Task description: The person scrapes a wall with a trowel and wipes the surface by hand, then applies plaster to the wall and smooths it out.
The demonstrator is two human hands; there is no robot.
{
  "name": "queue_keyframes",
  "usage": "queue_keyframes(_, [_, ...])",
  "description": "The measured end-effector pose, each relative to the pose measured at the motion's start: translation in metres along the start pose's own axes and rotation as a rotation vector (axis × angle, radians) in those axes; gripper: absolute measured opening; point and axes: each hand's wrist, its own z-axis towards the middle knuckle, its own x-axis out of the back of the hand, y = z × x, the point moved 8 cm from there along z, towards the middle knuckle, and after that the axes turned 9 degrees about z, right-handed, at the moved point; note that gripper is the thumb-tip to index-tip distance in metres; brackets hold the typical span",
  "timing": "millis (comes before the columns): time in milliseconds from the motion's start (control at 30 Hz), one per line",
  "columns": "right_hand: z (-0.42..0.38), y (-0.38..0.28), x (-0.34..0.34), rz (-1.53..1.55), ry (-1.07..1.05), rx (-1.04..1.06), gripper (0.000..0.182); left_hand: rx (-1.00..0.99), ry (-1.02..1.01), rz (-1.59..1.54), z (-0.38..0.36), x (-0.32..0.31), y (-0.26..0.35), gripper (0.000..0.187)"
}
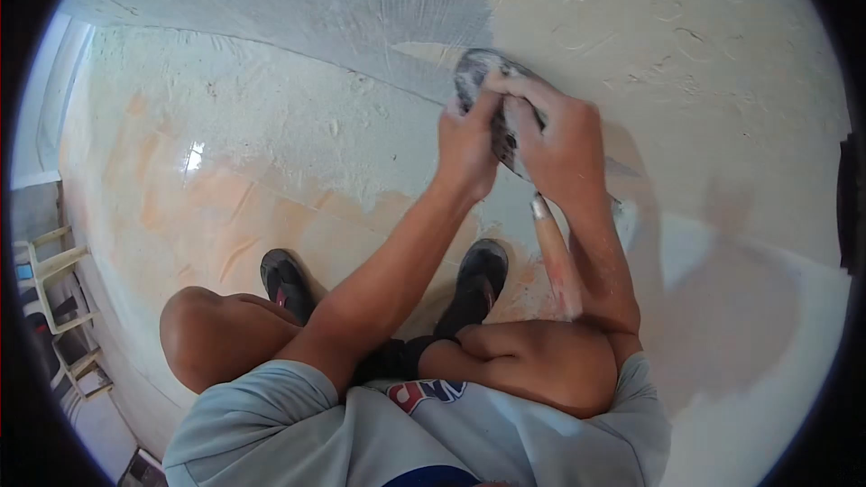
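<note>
Both hands are raised in front of the wall around a trowel-like tool. Its long, rounded dark blade (475, 72) is smeared with white material. A wooden handle (554, 252) with a metal ferrule slants down beside my right forearm; its join to the blade is hidden. My left hand (467, 144) grips the blade's left side, fingers closed. My right hand (561, 131) is closed on the right side, its fingers bent over the blade near my left thumb. White dust coats the fingers of both hands.
A pale wall (722, 108) with rough patches and a grey damp-looking area (334, 9) stands ahead. The smeared tiled floor (207, 180) meets it along a slanting edge. My dark shoes (478, 275) are below my hands. A pale rack-like frame (59, 261) stands far left.
</note>
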Motion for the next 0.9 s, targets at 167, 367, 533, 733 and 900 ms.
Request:
queue_keyframes(167, [0.013, -0.006, -0.017, -0.084, -0.057, 0.025, 0.020, 0.006, 0.043, -0.146, 0.006, 0.008, 0.004, 0.030])
queue_keyframes(367, [0.007, -0.010, -0.006, -0.015, 0.021, 0.064, 0.021, 0.040, 0.099, -0.050, 0.003, 0.007, -0.002, 0.028])
queue_keyframes(533, [0.012, -0.002, -0.025, -0.140, -0.067, 0.023, 0.022, -0.044, 0.066, -0.175, 0.007, 0.012, 0.007, 0.024])
queue_keyframes(733, [0.018, -0.004, -0.033, -0.098, -0.064, 0.063, 0.021, 0.042, 0.101, 0.031, 0.009, 0.028, 0.005, 0.031])
queue_keyframes(900, [0.007, -0.016, -0.015, -0.021, 0.021, 0.088, 0.024, 0.038, 0.176, -0.024, -0.004, 0.010, 0.008, 0.027])
